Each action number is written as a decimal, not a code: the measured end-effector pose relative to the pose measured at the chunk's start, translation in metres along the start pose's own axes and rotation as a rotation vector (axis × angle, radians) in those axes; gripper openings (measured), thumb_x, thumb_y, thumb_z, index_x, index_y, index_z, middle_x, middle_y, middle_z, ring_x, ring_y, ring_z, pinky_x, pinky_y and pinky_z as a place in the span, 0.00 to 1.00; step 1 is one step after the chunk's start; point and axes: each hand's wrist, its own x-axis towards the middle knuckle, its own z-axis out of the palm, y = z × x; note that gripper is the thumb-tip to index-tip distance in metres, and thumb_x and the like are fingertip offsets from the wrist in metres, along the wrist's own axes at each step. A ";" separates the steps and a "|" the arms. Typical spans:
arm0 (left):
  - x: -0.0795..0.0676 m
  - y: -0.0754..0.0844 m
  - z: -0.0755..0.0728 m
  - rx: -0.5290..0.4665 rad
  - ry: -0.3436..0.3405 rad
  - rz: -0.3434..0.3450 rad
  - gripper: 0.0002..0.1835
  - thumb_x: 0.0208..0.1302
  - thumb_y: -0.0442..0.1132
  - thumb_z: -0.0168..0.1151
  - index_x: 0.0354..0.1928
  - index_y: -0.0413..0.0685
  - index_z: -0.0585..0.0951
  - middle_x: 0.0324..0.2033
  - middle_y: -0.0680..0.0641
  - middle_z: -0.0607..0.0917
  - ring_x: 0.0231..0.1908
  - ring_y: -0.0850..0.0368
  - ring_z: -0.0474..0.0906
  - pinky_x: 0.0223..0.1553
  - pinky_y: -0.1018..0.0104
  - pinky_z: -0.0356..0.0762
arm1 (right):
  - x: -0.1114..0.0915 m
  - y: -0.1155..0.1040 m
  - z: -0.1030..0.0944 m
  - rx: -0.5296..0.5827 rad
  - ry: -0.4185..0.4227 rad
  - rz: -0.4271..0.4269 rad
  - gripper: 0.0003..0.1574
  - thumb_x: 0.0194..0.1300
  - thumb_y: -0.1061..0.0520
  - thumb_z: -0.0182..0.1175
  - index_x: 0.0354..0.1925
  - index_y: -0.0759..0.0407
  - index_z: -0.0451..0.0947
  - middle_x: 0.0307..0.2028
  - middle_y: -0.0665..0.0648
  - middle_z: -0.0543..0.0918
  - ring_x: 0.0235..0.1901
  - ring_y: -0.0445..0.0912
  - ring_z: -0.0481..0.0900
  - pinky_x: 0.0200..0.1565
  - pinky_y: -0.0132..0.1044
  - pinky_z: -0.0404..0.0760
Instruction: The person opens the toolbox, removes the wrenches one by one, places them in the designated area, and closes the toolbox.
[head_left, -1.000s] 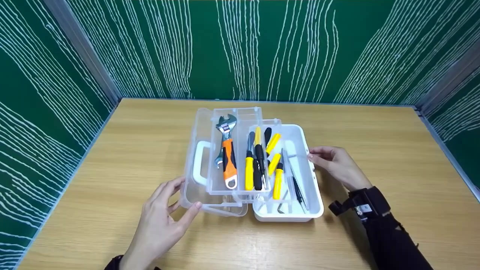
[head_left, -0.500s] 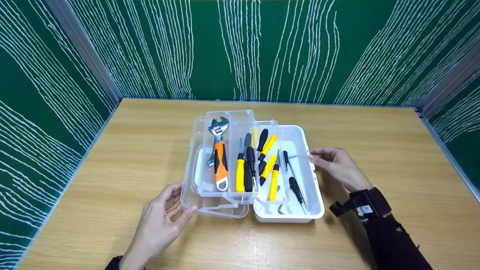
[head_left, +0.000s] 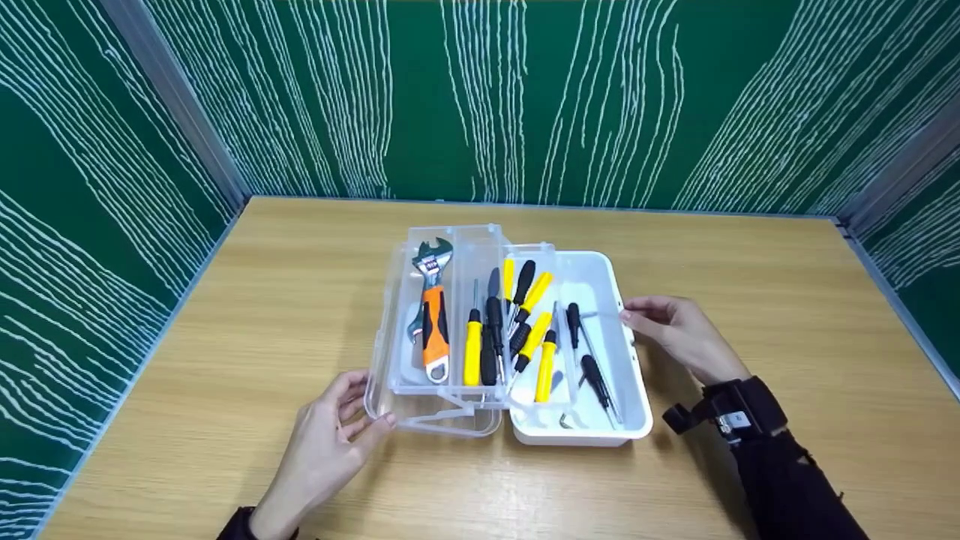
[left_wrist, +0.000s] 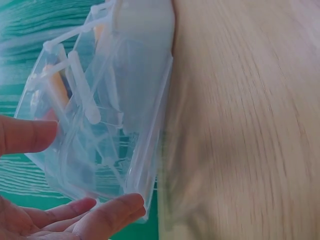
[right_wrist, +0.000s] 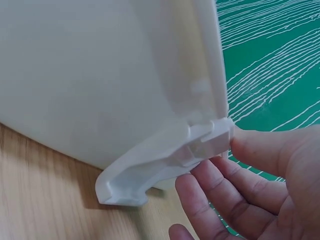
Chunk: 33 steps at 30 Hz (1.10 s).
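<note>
A toolbox stands open on the table, its white base [head_left: 581, 438] at the right and its clear lid [head_left: 431, 424] folded out to the left. Clear stepped trays [head_left: 459, 251] spread between them. An adjustable wrench [head_left: 435, 324] with an orange-black handle lies in the upper tray, beside a yellow-handled screwdriver [head_left: 472, 352]. My left hand [head_left: 322, 439] holds the lid's near left corner, thumb on one side and fingers on the other. At the base's right side my right hand [head_left: 679, 337] pinches a white latch [right_wrist: 165, 157] between thumb and fingers.
More yellow and black screwdrivers [head_left: 546, 367] lie in the trays and base, with a small hex key [head_left: 565, 421]. The wooden table [head_left: 787, 315] ends at green walls [head_left: 555, 97] with white lines behind and at both sides.
The lid has swung lower on the left, and the trays with the wrench and screwdrivers have shifted left, uncovering more of the base. My right hand has kept its place at the base.
</note>
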 end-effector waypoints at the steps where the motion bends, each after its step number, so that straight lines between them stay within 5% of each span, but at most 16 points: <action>1: 0.000 -0.001 0.000 -0.008 -0.002 0.002 0.32 0.64 0.33 0.76 0.69 0.36 0.75 0.64 0.33 0.82 0.67 0.33 0.81 0.64 0.52 0.84 | 0.000 0.000 0.000 0.002 -0.005 -0.001 0.32 0.78 0.47 0.65 0.66 0.69 0.79 0.57 0.63 0.87 0.48 0.35 0.83 0.52 0.26 0.83; 19: 0.008 -0.010 0.006 -0.057 -0.038 0.004 0.31 0.65 0.33 0.75 0.68 0.34 0.75 0.64 0.32 0.82 0.67 0.32 0.81 0.65 0.46 0.83 | 0.002 0.003 -0.007 -0.042 -0.019 0.034 0.34 0.80 0.45 0.63 0.70 0.68 0.76 0.63 0.67 0.84 0.50 0.37 0.82 0.53 0.26 0.83; 33: 0.019 -0.018 0.010 -0.101 -0.096 -0.031 0.32 0.64 0.32 0.74 0.68 0.32 0.73 0.63 0.32 0.83 0.66 0.35 0.82 0.66 0.56 0.83 | 0.003 0.007 -0.016 0.009 -0.061 0.075 0.36 0.78 0.44 0.64 0.69 0.69 0.75 0.58 0.60 0.86 0.49 0.35 0.83 0.54 0.27 0.85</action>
